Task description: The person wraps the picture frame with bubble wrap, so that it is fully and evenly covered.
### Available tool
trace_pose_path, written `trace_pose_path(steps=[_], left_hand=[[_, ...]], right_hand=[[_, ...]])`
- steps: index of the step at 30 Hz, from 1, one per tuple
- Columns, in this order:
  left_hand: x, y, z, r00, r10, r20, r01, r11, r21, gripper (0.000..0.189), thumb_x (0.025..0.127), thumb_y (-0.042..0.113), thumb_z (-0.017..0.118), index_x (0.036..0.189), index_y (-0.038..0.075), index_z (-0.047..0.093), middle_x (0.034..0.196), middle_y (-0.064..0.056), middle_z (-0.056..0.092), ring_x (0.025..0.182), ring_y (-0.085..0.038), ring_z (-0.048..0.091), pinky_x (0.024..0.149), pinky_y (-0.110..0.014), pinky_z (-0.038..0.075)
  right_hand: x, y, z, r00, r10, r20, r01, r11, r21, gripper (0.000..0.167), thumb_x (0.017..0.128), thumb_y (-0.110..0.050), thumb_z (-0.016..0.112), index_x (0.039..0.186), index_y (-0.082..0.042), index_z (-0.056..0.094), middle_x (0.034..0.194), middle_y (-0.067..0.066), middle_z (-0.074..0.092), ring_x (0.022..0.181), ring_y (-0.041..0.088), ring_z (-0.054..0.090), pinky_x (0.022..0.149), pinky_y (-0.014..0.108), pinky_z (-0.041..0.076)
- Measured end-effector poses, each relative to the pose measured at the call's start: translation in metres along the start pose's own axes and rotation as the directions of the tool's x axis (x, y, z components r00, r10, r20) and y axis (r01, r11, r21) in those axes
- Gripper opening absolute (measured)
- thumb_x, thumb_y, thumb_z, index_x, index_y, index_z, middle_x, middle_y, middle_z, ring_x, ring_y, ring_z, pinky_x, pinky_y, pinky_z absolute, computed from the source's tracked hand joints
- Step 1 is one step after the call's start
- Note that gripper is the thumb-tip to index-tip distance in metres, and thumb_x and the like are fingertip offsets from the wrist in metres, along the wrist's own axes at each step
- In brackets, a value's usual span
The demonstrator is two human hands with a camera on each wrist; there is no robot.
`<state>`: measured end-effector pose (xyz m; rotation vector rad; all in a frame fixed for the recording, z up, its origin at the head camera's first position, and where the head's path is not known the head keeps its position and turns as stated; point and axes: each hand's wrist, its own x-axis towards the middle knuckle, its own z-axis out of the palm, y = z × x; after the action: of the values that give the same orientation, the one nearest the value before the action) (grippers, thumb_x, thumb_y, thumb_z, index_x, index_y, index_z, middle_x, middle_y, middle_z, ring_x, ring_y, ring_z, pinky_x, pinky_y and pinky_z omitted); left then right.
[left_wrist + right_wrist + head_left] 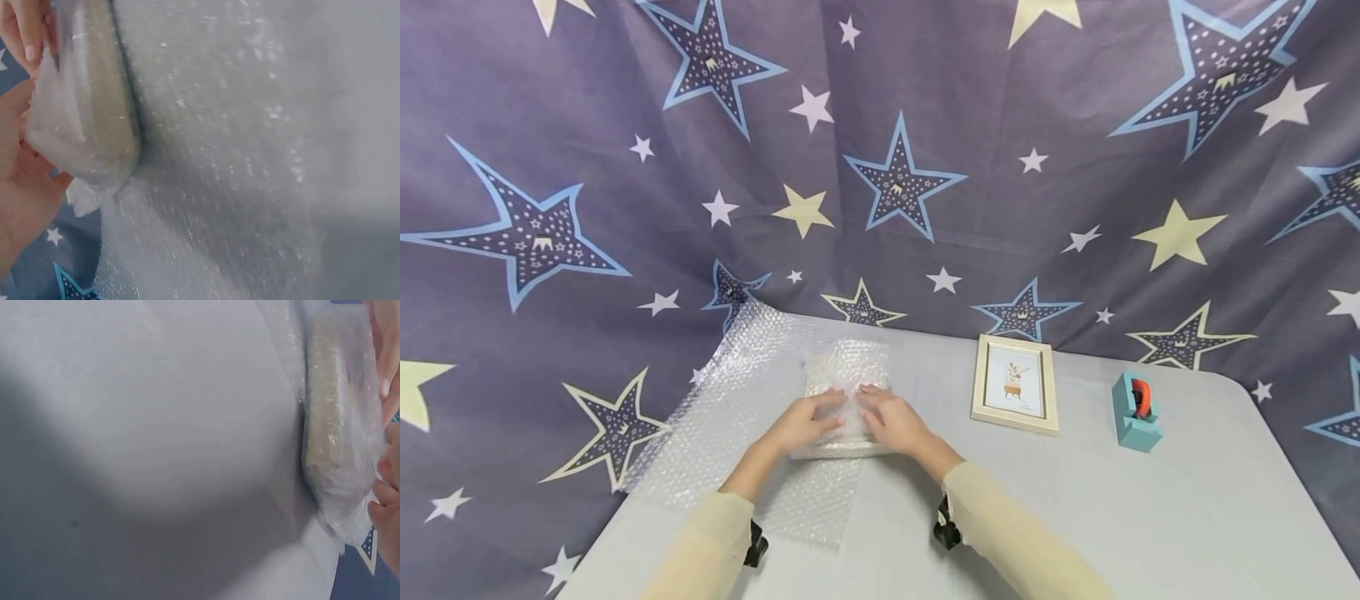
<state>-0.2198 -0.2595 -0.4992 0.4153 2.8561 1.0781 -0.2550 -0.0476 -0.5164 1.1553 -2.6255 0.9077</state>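
A flat, boxy bundle in bubble wrap (pixel 852 363) lies on the table at centre left. Through the plastic a pale beige edge (pixel 107 87) shows in the left wrist view; the wrap hides the rest of what is inside. My left hand (pixel 805 423) rests on the bundle's top from the left, fingers spread and slightly bent. From the right, my right hand (pixel 895 422) lies on the same top face, its fingertips close to those of the left. Loose bubble wrap (pixel 715 433) spreads out beneath the bundle and to its left.
To the right stands a cream picture frame (pixel 1051 392) with a potted-plant print, lying flat. Farther right is a teal tape dispenser (pixel 1138 429) with an orange-red roll. A star-patterned cloth (pixel 970 242) hangs behind the grey-white table (pixel 1210 517).
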Motion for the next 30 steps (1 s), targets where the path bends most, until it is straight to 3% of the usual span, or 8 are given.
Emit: trace_pose_path(steps=[3, 6, 8, 11, 14, 16, 23, 30], left_hand=[[-0.002, 0.001, -0.006, 0.998, -0.037, -0.06, 0.035, 0.999, -0.035, 0.04, 0.092, 0.022, 0.063, 0.129, 0.009, 0.061, 0.141, -0.012, 0.054, 0.136, -0.036, 0.045, 0.114, -0.053, 0.036], [-0.004, -0.002, -0.012, 0.981, -0.11, -0.158, 0.103, 0.993, -0.048, 0.038, 0.094, 0.023, 0.06, 0.128, 0.007, 0.06, 0.138, -0.017, 0.056, 0.131, -0.041, 0.049, 0.109, -0.056, 0.041], [-0.006, -0.005, -0.015, 0.952, -0.206, -0.226, 0.195, 0.978, -0.072, 0.039, 0.095, 0.024, 0.057, 0.13, 0.006, 0.058, 0.136, -0.02, 0.057, 0.127, -0.042, 0.052, 0.104, -0.056, 0.046], [-0.007, -0.012, -0.017, 0.89, -0.37, -0.267, 0.338, 0.928, -0.157, 0.044, 0.097, 0.026, 0.053, 0.134, 0.002, 0.053, 0.134, -0.025, 0.057, 0.122, -0.042, 0.057, 0.098, -0.051, 0.052], [-0.005, -0.018, -0.016, 0.845, -0.476, -0.243, 0.429, 0.875, -0.222, 0.046, 0.097, 0.026, 0.05, 0.134, -0.002, 0.052, 0.13, -0.025, 0.058, 0.118, -0.039, 0.059, 0.095, -0.045, 0.055], [-0.002, -0.022, -0.015, 0.828, -0.511, -0.23, 0.458, 0.854, -0.249, 0.045, 0.097, 0.025, 0.05, 0.131, -0.004, 0.054, 0.127, -0.026, 0.06, 0.116, -0.038, 0.06, 0.095, -0.045, 0.054], [0.008, -0.026, -0.01, 0.769, -0.604, -0.209, 0.524, 0.784, -0.333, 0.04, 0.095, 0.023, 0.053, 0.123, -0.006, 0.058, 0.124, -0.027, 0.061, 0.114, -0.038, 0.06, 0.096, -0.044, 0.052], [0.009, -0.024, -0.008, 0.756, -0.617, -0.22, 0.502, 0.761, -0.411, 0.039, 0.094, 0.019, 0.056, 0.123, -0.006, 0.059, 0.125, -0.026, 0.061, 0.114, -0.037, 0.06, 0.097, -0.043, 0.052]], right_hand=[[-0.001, 0.005, -0.004, 0.99, 0.091, -0.107, -0.083, 0.993, 0.086, 0.034, 0.096, -0.016, 0.054, 0.125, 0.002, 0.06, 0.134, 0.02, 0.059, 0.127, 0.035, 0.055, 0.11, 0.047, 0.043], [-0.002, 0.011, -0.007, 0.944, 0.296, -0.148, -0.267, 0.946, 0.186, 0.034, 0.096, -0.018, 0.055, 0.124, -0.001, 0.061, 0.13, 0.019, 0.062, 0.122, 0.033, 0.059, 0.105, 0.044, 0.049], [-0.002, 0.014, -0.009, 0.886, 0.448, -0.123, -0.403, 0.873, 0.273, 0.033, 0.096, -0.019, 0.055, 0.124, -0.002, 0.061, 0.126, 0.017, 0.064, 0.117, 0.032, 0.062, 0.099, 0.041, 0.054], [0.0, 0.016, -0.01, 0.775, 0.632, -0.022, -0.563, 0.705, 0.431, 0.033, 0.095, -0.019, 0.056, 0.123, -0.002, 0.062, 0.118, 0.018, 0.067, 0.106, 0.03, 0.067, 0.088, 0.037, 0.059], [0.004, 0.017, -0.01, 0.688, 0.722, 0.074, -0.649, 0.567, 0.508, 0.033, 0.094, -0.017, 0.057, 0.121, 0.0, 0.063, 0.114, 0.018, 0.069, 0.097, 0.026, 0.07, 0.082, 0.033, 0.059], [0.006, 0.017, -0.009, 0.653, 0.748, 0.12, -0.681, 0.51, 0.526, 0.032, 0.092, -0.016, 0.058, 0.12, 0.0, 0.064, 0.113, 0.018, 0.07, 0.09, 0.022, 0.071, 0.078, 0.031, 0.059], [0.009, 0.018, -0.004, 0.608, 0.776, 0.169, -0.692, 0.414, 0.592, 0.032, 0.09, -0.013, 0.064, 0.117, 0.004, 0.065, 0.114, 0.02, 0.068, 0.078, 0.013, 0.068, 0.073, 0.025, 0.059], [0.009, 0.013, 0.0, 0.579, 0.802, 0.148, -0.671, 0.365, 0.645, 0.032, 0.09, -0.013, 0.064, 0.117, 0.002, 0.066, 0.118, 0.019, 0.067, 0.087, 0.013, 0.064, 0.074, 0.023, 0.058]])
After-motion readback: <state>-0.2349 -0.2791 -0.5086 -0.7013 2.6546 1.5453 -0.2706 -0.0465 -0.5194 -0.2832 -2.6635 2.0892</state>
